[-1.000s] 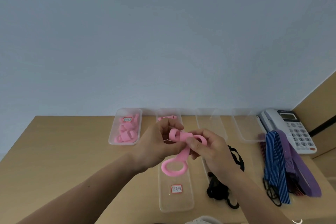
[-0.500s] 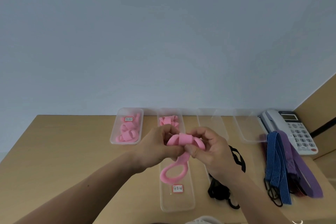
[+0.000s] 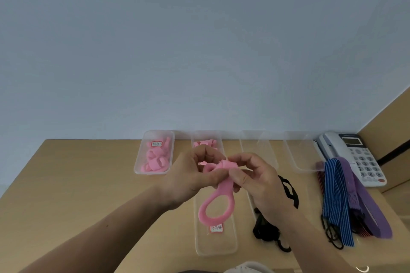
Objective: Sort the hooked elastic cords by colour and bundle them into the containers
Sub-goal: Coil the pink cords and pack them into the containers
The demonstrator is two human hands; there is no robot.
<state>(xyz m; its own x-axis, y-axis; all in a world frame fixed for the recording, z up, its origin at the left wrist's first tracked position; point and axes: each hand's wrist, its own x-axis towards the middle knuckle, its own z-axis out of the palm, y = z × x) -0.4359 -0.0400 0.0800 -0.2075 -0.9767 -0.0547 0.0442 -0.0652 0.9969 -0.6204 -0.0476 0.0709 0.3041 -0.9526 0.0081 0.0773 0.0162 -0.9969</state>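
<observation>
Cord of pink elastic (image 3: 224, 189) is held above a long clear container (image 3: 216, 249), its upper end wound into a small roll and a wide loop hanging below. Left hand (image 3: 190, 178) and right hand (image 3: 260, 183) both pinch the roll with curled fingers. Another container (image 3: 138, 165) to the left holds pink bundles (image 3: 155, 159). Black cords (image 3: 265, 231) lie to the right on the wooden desk (image 3: 66, 184), striped and purple cords (image 3: 335, 193) further right.

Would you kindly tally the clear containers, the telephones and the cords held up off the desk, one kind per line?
clear containers: 4
telephone: 1
pink cord, held up: 1
Total: 6
</observation>
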